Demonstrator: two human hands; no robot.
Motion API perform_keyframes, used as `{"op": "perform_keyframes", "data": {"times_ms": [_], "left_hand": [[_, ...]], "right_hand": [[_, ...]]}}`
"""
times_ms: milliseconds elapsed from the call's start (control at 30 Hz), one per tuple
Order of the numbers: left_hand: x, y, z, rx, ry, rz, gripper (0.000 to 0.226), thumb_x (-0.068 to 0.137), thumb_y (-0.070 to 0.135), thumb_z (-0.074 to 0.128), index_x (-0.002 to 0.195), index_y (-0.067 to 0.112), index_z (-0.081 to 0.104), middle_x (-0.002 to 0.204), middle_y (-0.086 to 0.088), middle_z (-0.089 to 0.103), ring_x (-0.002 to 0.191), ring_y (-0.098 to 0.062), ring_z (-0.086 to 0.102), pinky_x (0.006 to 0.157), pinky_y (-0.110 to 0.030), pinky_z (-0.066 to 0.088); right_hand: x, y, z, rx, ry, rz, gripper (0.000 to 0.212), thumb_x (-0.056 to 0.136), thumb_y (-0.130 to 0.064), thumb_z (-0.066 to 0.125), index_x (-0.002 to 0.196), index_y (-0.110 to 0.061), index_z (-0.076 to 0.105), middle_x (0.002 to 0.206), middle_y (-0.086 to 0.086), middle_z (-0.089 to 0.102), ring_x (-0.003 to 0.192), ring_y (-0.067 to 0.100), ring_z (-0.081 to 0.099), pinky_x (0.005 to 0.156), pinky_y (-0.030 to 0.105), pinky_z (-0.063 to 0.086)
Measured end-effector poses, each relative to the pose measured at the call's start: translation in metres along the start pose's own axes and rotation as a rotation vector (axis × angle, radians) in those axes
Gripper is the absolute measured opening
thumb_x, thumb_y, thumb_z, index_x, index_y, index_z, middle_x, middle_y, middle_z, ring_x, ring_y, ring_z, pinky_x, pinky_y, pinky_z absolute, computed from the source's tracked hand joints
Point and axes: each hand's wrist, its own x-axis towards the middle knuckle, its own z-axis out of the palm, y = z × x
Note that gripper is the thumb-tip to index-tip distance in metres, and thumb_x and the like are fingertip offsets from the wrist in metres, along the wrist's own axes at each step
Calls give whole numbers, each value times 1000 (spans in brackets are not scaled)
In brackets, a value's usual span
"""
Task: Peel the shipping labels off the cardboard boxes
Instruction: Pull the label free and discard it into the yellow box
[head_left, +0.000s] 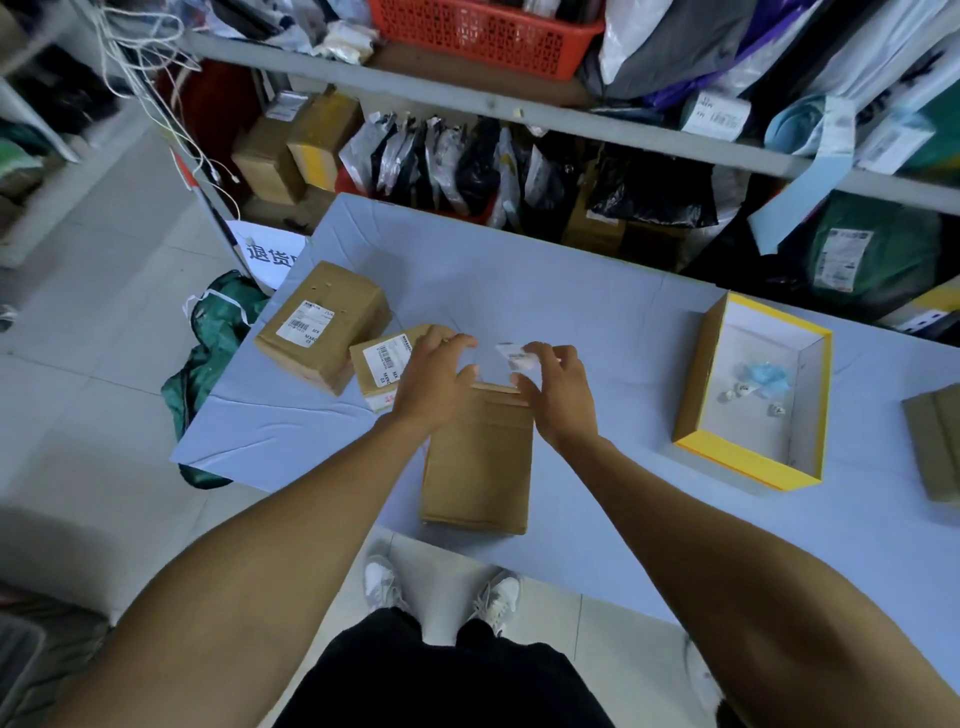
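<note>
A plain cardboard box (478, 462) lies on the blue table (597, 312) in front of me, its top bare of any label. My right hand (558, 389) hovers over the box's far end and pinches a small crumpled white label (514, 356) between fingers and thumb. My left hand (434, 379) floats just left of it with fingers spread, holding nothing. To the left lie two more boxes, a large one (324, 325) and a smaller one (384, 366), each with a white shipping label stuck on.
An open yellow-edged box (748, 462) with scraps of paper inside stands at the right. Another flat brown box (935, 441) lies at the far right edge. Shelves packed with parcels rise behind the table. A green bag (208, 364) sits on the floor at the left.
</note>
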Motion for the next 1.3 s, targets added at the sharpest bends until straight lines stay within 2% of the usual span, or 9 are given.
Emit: {"op": "perform_keyframes", "data": {"times_ms": [67,167,400,600,767,900,1067,1167,1300], "left_hand": [[8,12,-15,78,-22,88,27,89,18,63,116,17,64,122,-3,52,115,-23,49,95,-37,44],[20,43,-41,121,3,205,22,88,17,65,109,15,67,113,-4,59,110,-24,50,89,-38,46],[22,71,-104,114,-154,368,8,81,20,74,88,21,72,95,4,70,94,-17,59,86,-38,50],[-7,82,-137,13,-202,411,5,80,12,75,80,16,72,86,-1,73,86,-19,66,81,-38,55],[-33,86,-143,-20,-240,385,4,87,17,67,87,14,65,91,-5,69,85,-19,62,81,-40,54],[-46,86,-146,-87,-262,329,8,86,17,70,84,17,62,88,-4,69,84,-19,64,82,-41,55],[-54,89,-153,-192,-313,252,31,82,14,73,100,14,47,80,-7,69,72,-19,63,67,-34,48],[-55,91,-152,-202,-347,236,30,80,11,75,96,16,51,79,-6,71,80,-20,69,74,-37,52],[-59,96,-144,-208,-303,171,27,71,11,84,81,18,59,81,-8,72,84,-22,70,79,-38,53]], "right_hand": [[8,-9,-18,-56,11,-39,20,96,-26,54,108,-15,66,118,7,52,102,23,56,78,33,51],[19,-36,-42,-45,-16,-82,20,95,-17,51,94,-12,70,101,7,60,87,23,59,74,33,49],[-4,-99,-82,-76,-5,-112,19,91,-12,51,90,-11,70,93,7,67,85,23,59,75,37,49],[-39,-142,-98,-32,36,-51,17,90,-11,52,86,-10,68,78,5,62,69,19,52,52,26,35],[-59,-151,-105,-37,61,-82,16,88,-10,57,83,-9,72,76,3,66,70,16,55,54,21,37],[-72,-150,-100,38,130,-94,12,85,-10,65,79,-10,76,69,2,68,56,10,53,50,17,35],[-89,-147,-99,-115,46,-179,14,84,-14,71,97,-14,78,91,0,74,79,13,62,65,21,41],[-93,-147,-100,-118,-1,-172,15,80,-18,76,95,-12,75,89,3,73,79,16,61,70,25,44],[-91,-144,-104,-125,5,-96,7,83,-16,71,85,-9,73,77,6,70,73,17,57,57,25,39]]}}
